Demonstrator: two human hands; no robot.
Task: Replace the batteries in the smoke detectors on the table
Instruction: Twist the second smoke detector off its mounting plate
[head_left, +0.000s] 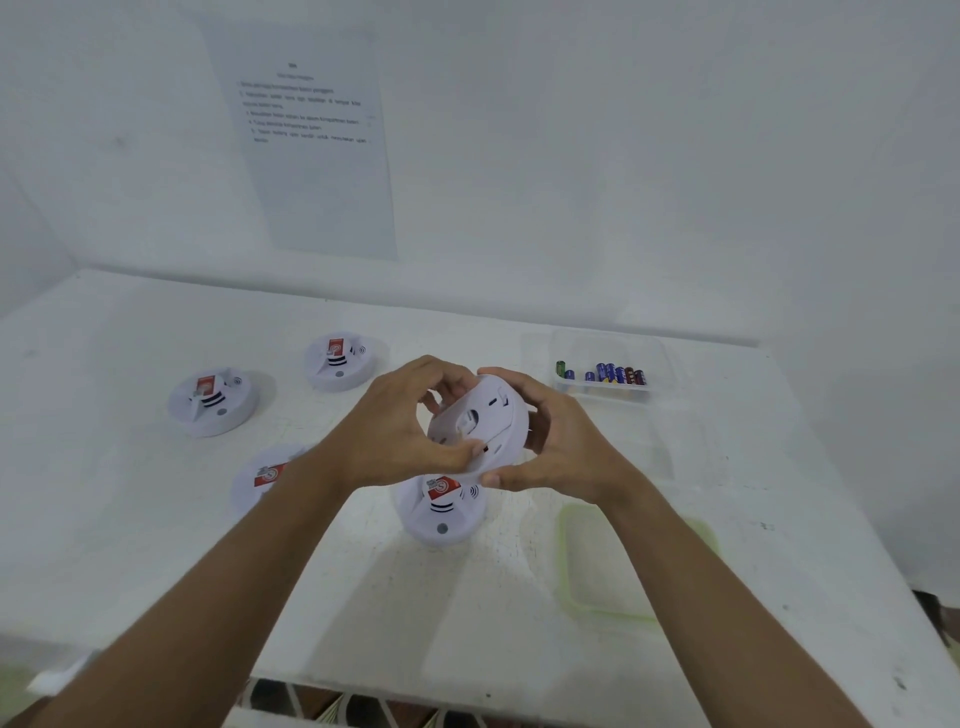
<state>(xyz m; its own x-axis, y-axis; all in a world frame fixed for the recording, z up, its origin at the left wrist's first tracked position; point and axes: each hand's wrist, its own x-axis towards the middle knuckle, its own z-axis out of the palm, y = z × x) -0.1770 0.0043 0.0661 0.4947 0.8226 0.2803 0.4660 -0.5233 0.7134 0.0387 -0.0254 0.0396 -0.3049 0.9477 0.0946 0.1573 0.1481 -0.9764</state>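
I hold a round white smoke detector (480, 421) above the table with both hands, its back side tilted toward me. My left hand (402, 421) grips its left rim, thumb on the back plate. My right hand (556, 436) cups its right edge and underside. Several more white detectors with red labels lie face up on the table: one just below my hands (441, 512), one partly hidden by my left forearm (260, 480), one at the left (213, 400) and one further back (340, 358).
A clear plastic tub (608, 358) holding several blue, green and red batteries stands at the back right. A clear lid with a green rim (571, 571) lies at the front right under my right forearm. A printed sheet (311, 135) hangs on the wall.
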